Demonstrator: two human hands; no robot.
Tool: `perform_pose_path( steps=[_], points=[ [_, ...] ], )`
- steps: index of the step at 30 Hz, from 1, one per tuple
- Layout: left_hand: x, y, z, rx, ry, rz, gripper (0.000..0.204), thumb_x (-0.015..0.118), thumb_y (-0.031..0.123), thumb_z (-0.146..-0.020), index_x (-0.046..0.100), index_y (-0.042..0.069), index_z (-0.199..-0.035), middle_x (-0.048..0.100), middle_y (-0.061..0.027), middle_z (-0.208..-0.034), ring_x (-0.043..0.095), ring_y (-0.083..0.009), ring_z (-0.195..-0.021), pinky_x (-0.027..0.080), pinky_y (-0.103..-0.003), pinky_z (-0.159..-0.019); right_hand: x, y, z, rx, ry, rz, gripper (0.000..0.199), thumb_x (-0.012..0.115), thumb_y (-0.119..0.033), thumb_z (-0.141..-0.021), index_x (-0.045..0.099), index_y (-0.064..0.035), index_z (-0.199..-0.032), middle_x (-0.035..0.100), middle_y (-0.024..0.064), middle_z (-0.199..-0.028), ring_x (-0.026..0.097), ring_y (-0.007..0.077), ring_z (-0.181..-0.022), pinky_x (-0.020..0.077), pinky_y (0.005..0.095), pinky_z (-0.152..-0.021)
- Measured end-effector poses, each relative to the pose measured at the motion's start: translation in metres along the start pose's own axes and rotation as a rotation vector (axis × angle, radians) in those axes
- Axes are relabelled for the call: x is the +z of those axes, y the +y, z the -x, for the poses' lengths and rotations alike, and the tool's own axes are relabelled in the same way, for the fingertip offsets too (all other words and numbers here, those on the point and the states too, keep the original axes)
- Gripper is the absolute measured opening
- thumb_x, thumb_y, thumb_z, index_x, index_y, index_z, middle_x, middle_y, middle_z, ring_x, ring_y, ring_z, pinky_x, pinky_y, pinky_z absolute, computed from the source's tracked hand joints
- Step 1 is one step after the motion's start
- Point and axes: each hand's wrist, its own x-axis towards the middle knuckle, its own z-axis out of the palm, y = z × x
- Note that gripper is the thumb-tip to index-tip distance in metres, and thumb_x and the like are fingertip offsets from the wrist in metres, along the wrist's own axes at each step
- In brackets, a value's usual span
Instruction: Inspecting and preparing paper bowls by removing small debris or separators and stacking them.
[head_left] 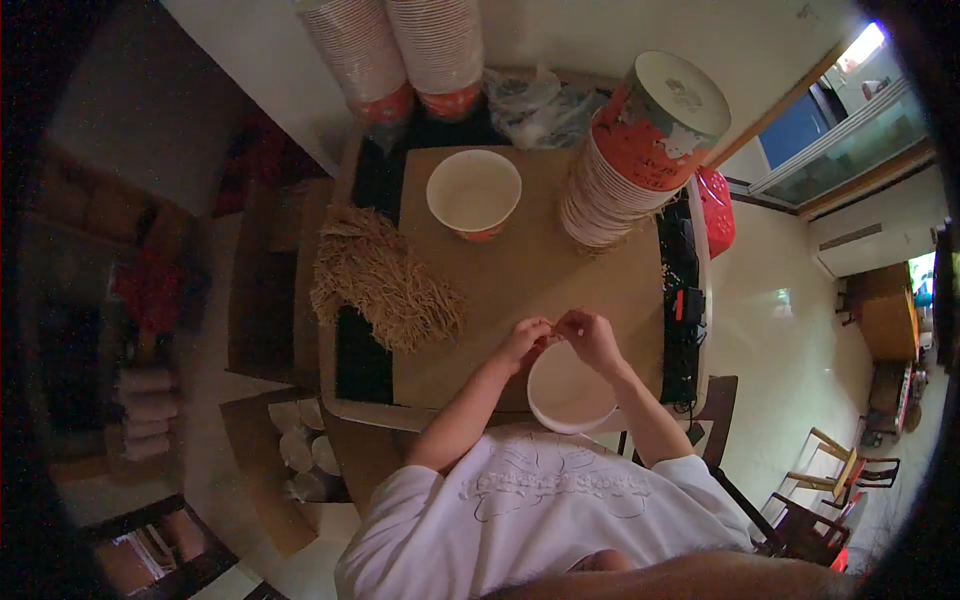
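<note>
A white paper bucket (571,388) rests tilted against my front at the table's near edge, its open mouth facing up. My left hand (527,341) and my right hand (588,336) meet at its far rim, fingertips pinched close together. What lies between the fingertips is too small and hidden to make out. To the left on the table is a loose pile of thin brown twisted cords (385,282). Another paper bucket (474,192), white inside with a patch of red outside, stands upright beyond the cords.
A tall stack of upside-down printed paper buckets (640,150) stands at the far right. Two wrapped bucket stacks (435,50) and a crumpled clear plastic bag (543,108) are at the back. A brown cardboard sheet (520,285) covers the tabletop. An open carton (270,470) sits at lower left.
</note>
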Motion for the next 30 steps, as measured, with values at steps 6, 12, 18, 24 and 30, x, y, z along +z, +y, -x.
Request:
perform_pose_path(
  steps=[6, 12, 18, 24, 30],
  points=[
    [0.000, 0.002, 0.005, -0.064, -0.036, 0.342, 0.013, 0.055, 0.016, -0.078, 0.059, 0.005, -0.083, 0.058, -0.0023, -0.074, 0.055, -0.0108, -0.066, 0.045, -0.025, -0.063, 0.009, -0.008, 0.012, -0.095, 0.185, 0.102, 0.003, 0.057, -0.002, -0.072, 0.060, -0.0028, -0.075, 0.056, 0.0093, -0.073, 0.056, 0.0234, -0.065, 0.0454, 0.0300, -0.058],
    [0.005, 0.009, 0.012, -0.103, -0.005, 0.388, 0.013, 0.058, 0.017, -0.078, 0.061, 0.006, -0.083, 0.061, -0.0033, -0.074, 0.059, -0.0126, -0.064, 0.050, -0.025, -0.059, 0.020, -0.004, 0.020, -0.204, 0.415, 0.267, 0.006, 0.061, -0.004, -0.070, 0.061, -0.0072, -0.075, 0.058, 0.0070, -0.076, 0.056, 0.0233, -0.073, 0.0433, 0.0337, -0.067],
    [0.000, 0.008, 0.013, -0.128, 0.003, 0.373, 0.010, 0.059, 0.014, -0.078, 0.061, 0.006, -0.083, 0.061, -0.0024, -0.072, 0.058, -0.0111, -0.062, 0.049, -0.023, -0.056, 0.025, 0.000, 0.026, -0.287, 0.401, 0.272, 0.011, 0.063, -0.005, -0.069, 0.059, -0.0094, -0.078, 0.058, 0.0051, -0.080, 0.054, 0.0242, -0.079, 0.0385, 0.0357, -0.075],
    [0.007, 0.018, 0.020, -0.153, 0.002, 0.316, 0.009, 0.059, 0.013, -0.079, 0.062, 0.006, -0.083, 0.059, -0.0005, -0.070, 0.055, -0.0082, -0.059, 0.045, -0.020, -0.051, 0.024, 0.002, 0.027, -0.294, 0.396, 0.307, 0.014, 0.063, -0.005, -0.068, 0.060, -0.0100, -0.081, 0.058, 0.0049, -0.081, 0.054, 0.0241, -0.079, 0.0379, 0.0358, -0.076],
    [0.008, 0.018, 0.023, -0.137, -0.030, 0.272, 0.013, 0.058, 0.012, -0.080, 0.062, 0.004, -0.089, 0.060, 0.0002, -0.075, 0.054, -0.0076, -0.062, 0.045, -0.019, -0.055, 0.017, -0.014, 0.029, -0.302, 0.333, 0.344, 0.017, 0.058, -0.002, -0.070, 0.062, -0.0081, -0.086, 0.059, 0.0076, -0.084, 0.055, 0.0243, -0.080, 0.0379, 0.0358, -0.077]
  ],
)
